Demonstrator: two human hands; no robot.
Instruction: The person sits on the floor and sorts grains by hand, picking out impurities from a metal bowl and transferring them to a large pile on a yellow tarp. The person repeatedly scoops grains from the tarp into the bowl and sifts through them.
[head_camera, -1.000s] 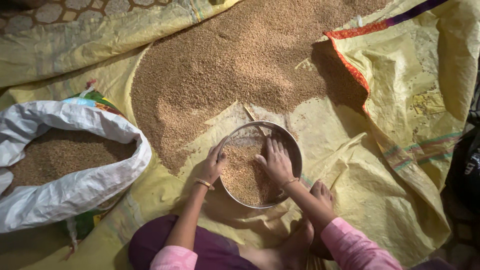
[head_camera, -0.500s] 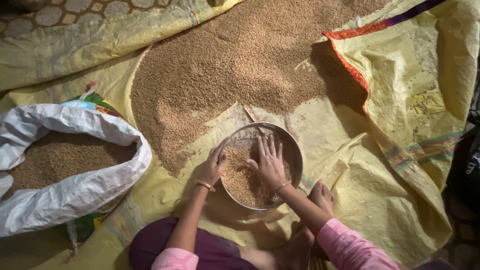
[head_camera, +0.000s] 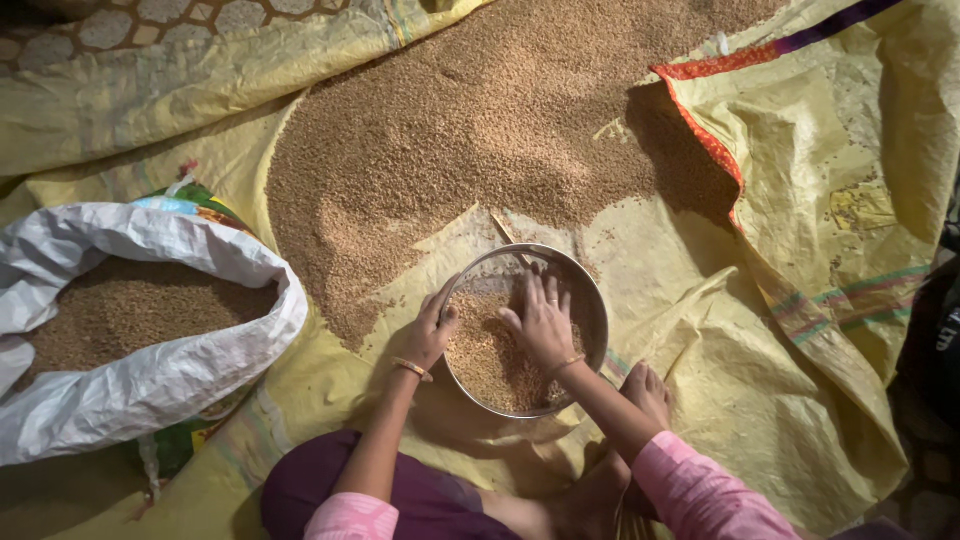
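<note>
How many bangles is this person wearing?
2: one gold bangle on the left wrist beside the sieve's rim, one on the right wrist above the grain inside.

Sieve before grain heap (sack left).

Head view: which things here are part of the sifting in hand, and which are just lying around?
In hand:
round metal sieve, rim held by left hand
grain in the sieve, right hand spread flat on it

Lying about:
loose grain heap on the yellow woven sheet
white sack of grain, open, at the left
thin stick beyond the sieve
</note>
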